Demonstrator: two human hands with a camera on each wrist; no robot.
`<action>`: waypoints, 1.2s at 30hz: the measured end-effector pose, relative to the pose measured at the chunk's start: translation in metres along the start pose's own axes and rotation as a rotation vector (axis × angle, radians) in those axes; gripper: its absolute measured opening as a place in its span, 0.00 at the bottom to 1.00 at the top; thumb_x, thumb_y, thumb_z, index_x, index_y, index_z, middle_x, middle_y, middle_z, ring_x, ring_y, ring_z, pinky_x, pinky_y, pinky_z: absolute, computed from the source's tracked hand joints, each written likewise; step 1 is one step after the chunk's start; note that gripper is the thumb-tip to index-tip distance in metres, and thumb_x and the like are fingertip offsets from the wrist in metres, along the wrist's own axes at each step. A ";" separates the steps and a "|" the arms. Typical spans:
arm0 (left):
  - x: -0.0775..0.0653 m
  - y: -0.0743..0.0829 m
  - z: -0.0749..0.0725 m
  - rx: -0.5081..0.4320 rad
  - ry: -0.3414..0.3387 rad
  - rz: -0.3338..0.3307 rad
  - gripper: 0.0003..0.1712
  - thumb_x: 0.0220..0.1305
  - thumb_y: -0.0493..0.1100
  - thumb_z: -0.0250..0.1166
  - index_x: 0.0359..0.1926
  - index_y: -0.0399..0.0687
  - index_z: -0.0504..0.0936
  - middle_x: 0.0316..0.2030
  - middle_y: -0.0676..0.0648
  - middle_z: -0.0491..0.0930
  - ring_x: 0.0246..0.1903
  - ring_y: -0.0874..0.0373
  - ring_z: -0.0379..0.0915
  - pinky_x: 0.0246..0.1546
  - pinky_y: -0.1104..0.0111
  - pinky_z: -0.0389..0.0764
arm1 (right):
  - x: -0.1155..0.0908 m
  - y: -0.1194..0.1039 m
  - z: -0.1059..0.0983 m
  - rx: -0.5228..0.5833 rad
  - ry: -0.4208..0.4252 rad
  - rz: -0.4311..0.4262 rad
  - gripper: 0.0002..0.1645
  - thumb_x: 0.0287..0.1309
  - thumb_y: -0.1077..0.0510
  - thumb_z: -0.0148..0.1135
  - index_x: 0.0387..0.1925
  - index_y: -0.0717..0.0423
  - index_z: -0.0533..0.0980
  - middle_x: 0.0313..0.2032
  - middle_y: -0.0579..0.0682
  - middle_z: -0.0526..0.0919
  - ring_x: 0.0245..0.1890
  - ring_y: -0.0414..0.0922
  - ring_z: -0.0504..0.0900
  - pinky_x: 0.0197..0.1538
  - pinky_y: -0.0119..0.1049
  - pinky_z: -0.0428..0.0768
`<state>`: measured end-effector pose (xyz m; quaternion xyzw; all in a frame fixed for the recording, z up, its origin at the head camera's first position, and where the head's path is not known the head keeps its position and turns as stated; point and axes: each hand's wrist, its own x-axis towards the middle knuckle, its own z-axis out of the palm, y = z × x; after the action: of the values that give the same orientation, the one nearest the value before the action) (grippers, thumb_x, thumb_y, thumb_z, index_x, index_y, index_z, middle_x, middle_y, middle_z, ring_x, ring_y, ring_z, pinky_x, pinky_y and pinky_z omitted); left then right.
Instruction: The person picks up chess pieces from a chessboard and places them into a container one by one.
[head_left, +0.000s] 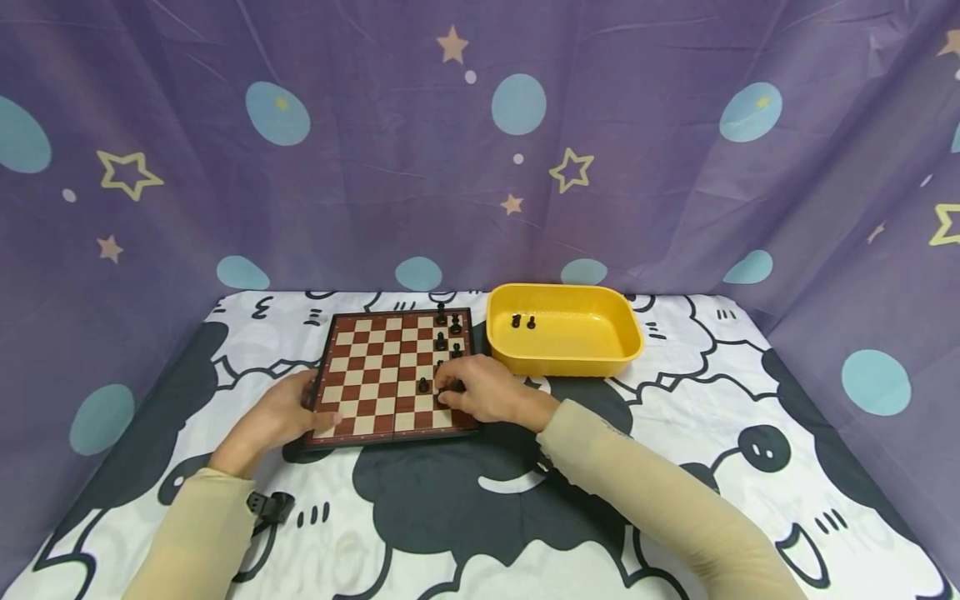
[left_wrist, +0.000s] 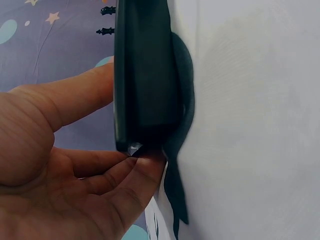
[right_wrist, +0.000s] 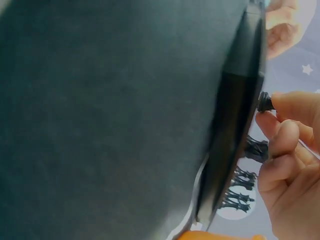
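Note:
A red-and-white chessboard point(head_left: 360, 375) with a dark frame lies on the cloth. My left hand point(head_left: 281, 410) grips its left edge, thumb over the top and fingers at the side, as the left wrist view shows. Over the right part of the board, my right hand point(head_left: 487, 388) pinches a small black chess piece point(right_wrist: 265, 102) between thumb and finger, its base at the board's surface. The fingers cover its top, so its kind is hidden. Just left of these fingertips stands a black pawn point(head_left: 423, 386). Several black pieces point(head_left: 440, 342) stand upright along the board's right side, partly behind the hand.
Right of the board sits a yellow plastic tray point(head_left: 562, 367) holding two small black chess pieces point(head_left: 516, 321) near its left end. A black-and-white cartoon cloth point(head_left: 420, 508) covers the table. Behind it hangs a purple curtain point(head_left: 465, 217) with stars and dots.

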<state>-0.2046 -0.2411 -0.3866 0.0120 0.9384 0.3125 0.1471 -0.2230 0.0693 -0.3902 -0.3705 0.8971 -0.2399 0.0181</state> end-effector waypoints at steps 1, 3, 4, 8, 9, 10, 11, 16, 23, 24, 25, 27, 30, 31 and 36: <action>0.000 0.000 0.000 0.000 0.000 0.000 0.52 0.52 0.48 0.74 0.67 0.26 0.55 0.47 0.30 0.74 0.45 0.42 0.72 0.46 0.47 0.71 | 0.000 0.000 -0.001 -0.007 0.007 -0.004 0.11 0.61 0.52 0.63 0.45 0.47 0.80 0.40 0.40 0.83 0.38 0.36 0.79 0.42 0.32 0.76; 0.000 0.000 0.000 0.001 0.000 -0.002 0.52 0.52 0.48 0.74 0.67 0.26 0.55 0.48 0.30 0.74 0.45 0.41 0.72 0.46 0.47 0.71 | -0.002 0.000 -0.004 -0.019 0.021 -0.009 0.11 0.62 0.52 0.63 0.45 0.48 0.80 0.40 0.41 0.83 0.37 0.37 0.79 0.41 0.33 0.76; 0.000 0.001 0.000 0.003 -0.001 -0.003 0.52 0.52 0.48 0.74 0.67 0.26 0.55 0.48 0.30 0.74 0.45 0.41 0.72 0.46 0.47 0.71 | -0.003 0.000 -0.006 -0.024 0.027 -0.014 0.11 0.62 0.53 0.63 0.45 0.49 0.80 0.40 0.41 0.83 0.37 0.37 0.79 0.41 0.33 0.76; 0.000 0.001 -0.001 0.012 0.001 -0.006 0.52 0.52 0.48 0.74 0.67 0.26 0.56 0.48 0.30 0.74 0.45 0.41 0.72 0.46 0.46 0.71 | -0.006 0.000 -0.011 -0.057 0.050 -0.037 0.10 0.62 0.54 0.62 0.44 0.50 0.81 0.39 0.42 0.83 0.37 0.39 0.80 0.42 0.35 0.76; -0.001 0.001 -0.001 0.014 0.002 -0.007 0.52 0.52 0.48 0.74 0.67 0.26 0.56 0.48 0.30 0.74 0.45 0.41 0.72 0.46 0.46 0.71 | -0.007 0.000 -0.012 -0.066 0.056 -0.040 0.10 0.62 0.54 0.62 0.44 0.50 0.81 0.39 0.42 0.82 0.38 0.39 0.80 0.42 0.35 0.76; -0.001 0.000 -0.001 0.014 0.003 -0.007 0.52 0.52 0.48 0.74 0.67 0.27 0.56 0.47 0.30 0.74 0.45 0.41 0.72 0.46 0.46 0.71 | -0.008 0.000 -0.013 -0.073 0.064 -0.044 0.10 0.62 0.54 0.62 0.44 0.51 0.81 0.40 0.42 0.82 0.38 0.40 0.80 0.43 0.35 0.76; -0.001 0.000 -0.001 0.014 0.004 -0.007 0.52 0.52 0.48 0.74 0.67 0.27 0.56 0.47 0.30 0.74 0.45 0.41 0.72 0.46 0.46 0.71 | -0.009 0.000 -0.015 -0.077 0.071 -0.045 0.10 0.62 0.54 0.63 0.44 0.51 0.81 0.40 0.42 0.82 0.39 0.40 0.80 0.44 0.36 0.76; -0.001 -0.001 0.000 -0.002 0.002 -0.014 0.52 0.52 0.48 0.74 0.68 0.27 0.55 0.46 0.31 0.75 0.44 0.43 0.73 0.45 0.47 0.71 | -0.018 0.002 -0.023 -0.066 0.110 -0.033 0.13 0.61 0.54 0.63 0.46 0.52 0.80 0.43 0.44 0.83 0.42 0.43 0.81 0.47 0.38 0.76; 0.000 0.000 0.001 -0.002 0.006 -0.009 0.53 0.52 0.47 0.74 0.67 0.26 0.54 0.46 0.31 0.75 0.44 0.42 0.73 0.45 0.47 0.72 | -0.027 0.008 -0.037 -0.030 0.170 0.003 0.13 0.60 0.55 0.64 0.46 0.53 0.80 0.43 0.44 0.83 0.39 0.44 0.80 0.44 0.39 0.76; 0.000 -0.001 0.000 -0.001 0.005 -0.007 0.53 0.52 0.48 0.74 0.67 0.26 0.54 0.46 0.31 0.75 0.44 0.42 0.73 0.45 0.47 0.71 | -0.029 0.009 -0.039 -0.038 0.176 0.010 0.13 0.60 0.55 0.64 0.46 0.52 0.80 0.42 0.44 0.83 0.36 0.42 0.79 0.42 0.37 0.76; 0.000 -0.001 0.001 0.000 0.004 -0.007 0.53 0.52 0.47 0.74 0.67 0.26 0.55 0.47 0.31 0.75 0.44 0.41 0.73 0.45 0.47 0.71 | -0.030 0.011 -0.041 -0.043 0.182 0.016 0.12 0.60 0.55 0.64 0.46 0.52 0.81 0.42 0.43 0.83 0.34 0.40 0.78 0.40 0.36 0.76; 0.000 -0.001 0.001 0.001 0.002 -0.005 0.53 0.52 0.47 0.74 0.67 0.26 0.55 0.47 0.31 0.75 0.44 0.42 0.73 0.45 0.47 0.71 | -0.032 0.013 -0.044 -0.056 0.196 0.026 0.12 0.60 0.54 0.64 0.45 0.51 0.81 0.41 0.42 0.83 0.30 0.37 0.75 0.37 0.34 0.75; 0.000 -0.002 0.001 -0.004 0.002 -0.008 0.52 0.52 0.47 0.74 0.67 0.26 0.55 0.46 0.31 0.75 0.44 0.42 0.73 0.45 0.47 0.72 | -0.035 0.018 -0.050 -0.059 0.221 0.036 0.12 0.60 0.55 0.64 0.44 0.52 0.81 0.41 0.43 0.83 0.28 0.36 0.74 0.35 0.33 0.74; 0.000 -0.002 0.001 -0.005 0.002 -0.010 0.52 0.52 0.47 0.74 0.67 0.26 0.55 0.46 0.32 0.75 0.44 0.43 0.73 0.45 0.48 0.72 | -0.036 0.020 -0.052 -0.057 0.228 0.036 0.11 0.60 0.55 0.65 0.44 0.52 0.81 0.41 0.44 0.83 0.28 0.36 0.74 0.35 0.32 0.75; 0.001 -0.001 0.001 -0.003 0.003 -0.016 0.52 0.51 0.47 0.74 0.67 0.27 0.55 0.46 0.32 0.75 0.44 0.42 0.73 0.45 0.47 0.72 | -0.041 0.029 -0.061 -0.050 0.249 0.046 0.11 0.59 0.56 0.65 0.44 0.53 0.81 0.40 0.44 0.83 0.27 0.36 0.76 0.34 0.32 0.76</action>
<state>-0.2050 -0.2414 -0.3881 0.0038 0.9382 0.3126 0.1482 -0.2250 0.1402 -0.3552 -0.3174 0.9065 -0.2609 -0.0971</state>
